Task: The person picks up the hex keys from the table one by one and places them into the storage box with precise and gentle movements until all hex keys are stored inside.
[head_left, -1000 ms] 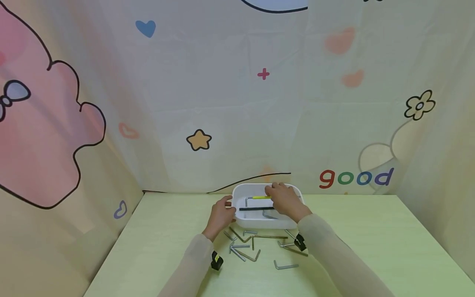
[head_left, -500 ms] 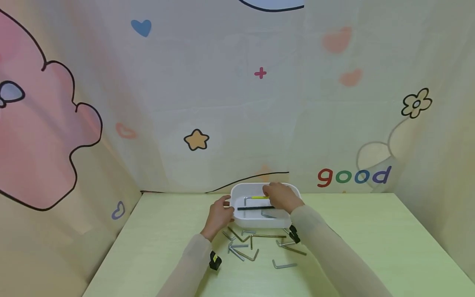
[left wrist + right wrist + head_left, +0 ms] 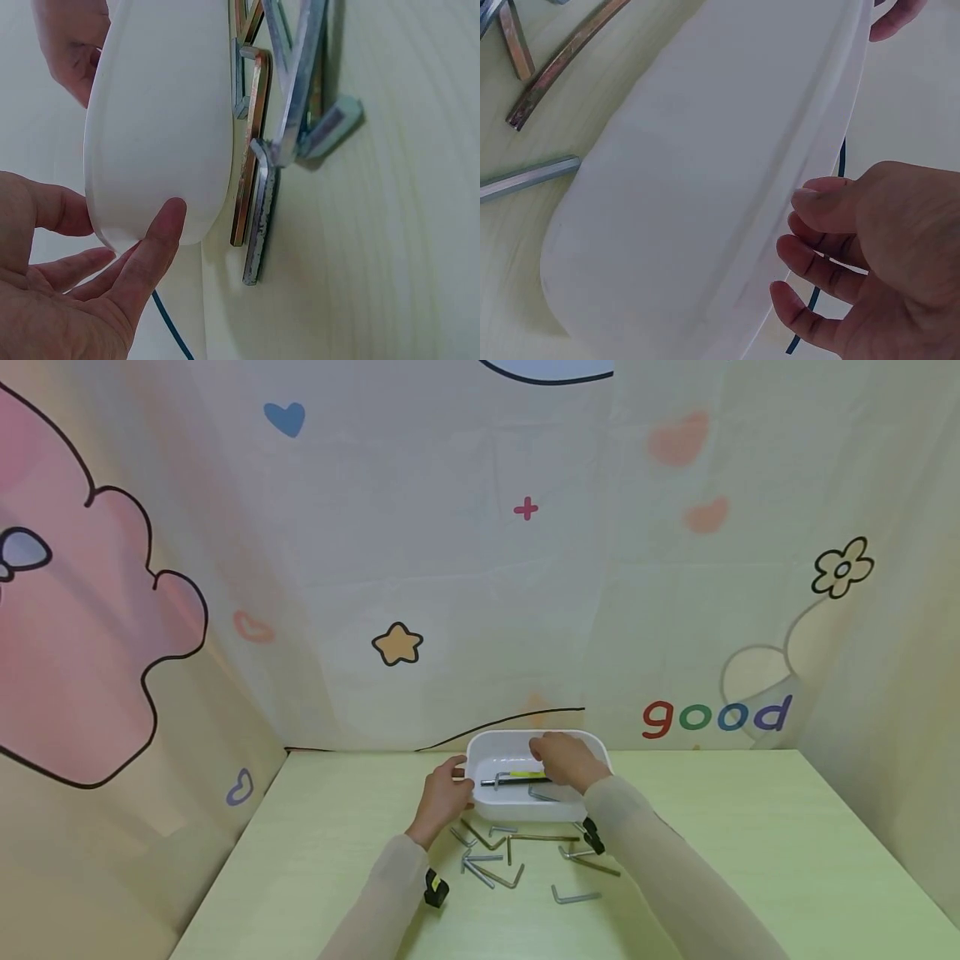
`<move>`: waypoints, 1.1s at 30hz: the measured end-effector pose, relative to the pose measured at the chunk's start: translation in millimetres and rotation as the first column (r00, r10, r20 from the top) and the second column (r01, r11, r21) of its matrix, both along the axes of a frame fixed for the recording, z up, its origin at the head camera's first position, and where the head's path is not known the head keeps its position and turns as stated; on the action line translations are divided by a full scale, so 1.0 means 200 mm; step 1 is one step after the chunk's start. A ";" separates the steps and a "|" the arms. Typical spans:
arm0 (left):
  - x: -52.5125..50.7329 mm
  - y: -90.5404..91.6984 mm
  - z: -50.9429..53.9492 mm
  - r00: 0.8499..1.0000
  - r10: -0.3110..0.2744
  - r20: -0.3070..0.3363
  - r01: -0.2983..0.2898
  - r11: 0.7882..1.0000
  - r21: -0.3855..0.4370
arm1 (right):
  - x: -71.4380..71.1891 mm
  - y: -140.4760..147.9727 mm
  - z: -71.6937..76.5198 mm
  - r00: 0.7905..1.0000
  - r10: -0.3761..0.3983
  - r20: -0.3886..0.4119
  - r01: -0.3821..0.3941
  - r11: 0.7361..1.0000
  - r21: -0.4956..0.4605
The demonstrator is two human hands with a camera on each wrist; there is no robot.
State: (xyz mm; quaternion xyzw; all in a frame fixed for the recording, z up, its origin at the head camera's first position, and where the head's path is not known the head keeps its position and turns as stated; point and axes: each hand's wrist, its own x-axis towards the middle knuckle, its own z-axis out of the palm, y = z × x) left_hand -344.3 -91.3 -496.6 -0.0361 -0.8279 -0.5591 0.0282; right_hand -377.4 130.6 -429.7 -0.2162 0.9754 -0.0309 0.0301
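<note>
The white box (image 3: 532, 812) stands at the back of the table. At its left end my left hand (image 3: 441, 797) grips the wall, thumb and fingers on either side in the left wrist view. My right hand (image 3: 572, 762) is over the box's inside, its fingers (image 3: 825, 279) loosely bent with nothing visible between them in the right wrist view. Inside the box, a hex key with a yellow sleeve (image 3: 525, 774) lies against a black rod (image 3: 517, 782), and a grey hex key (image 3: 542, 794) is nearer the front wall. The right hand covers part of the inside.
Several silver and bronze hex keys lie on the table in front of the box, some crossing. One silver key (image 3: 576, 899) rests apart, nearer the front. A printed curtain (image 3: 480, 610) hangs close behind the box.
The yellow-sleeved key has dropped from my right fingers onto the box floor by the black rod. The left hand keeps its grip on the box.
</note>
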 end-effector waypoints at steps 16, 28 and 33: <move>0.00 0.00 -0.01 1.000 0.002 -0.005 -0.002 1.000 0.004 | 0.06 0.02 -0.03 0.988 -0.007 -0.154 0.003 1.000 -0.025; 0.00 0.01 0.01 1.000 -0.008 0.003 0.008 1.000 0.020 | 0.20 0.07 0.04 0.963 0.017 -0.268 -0.036 0.997 -0.064; 0.00 0.01 0.00 1.000 0.005 0.011 -0.005 1.000 0.018 | 0.25 0.09 0.04 0.954 0.020 -0.298 -0.046 0.996 -0.082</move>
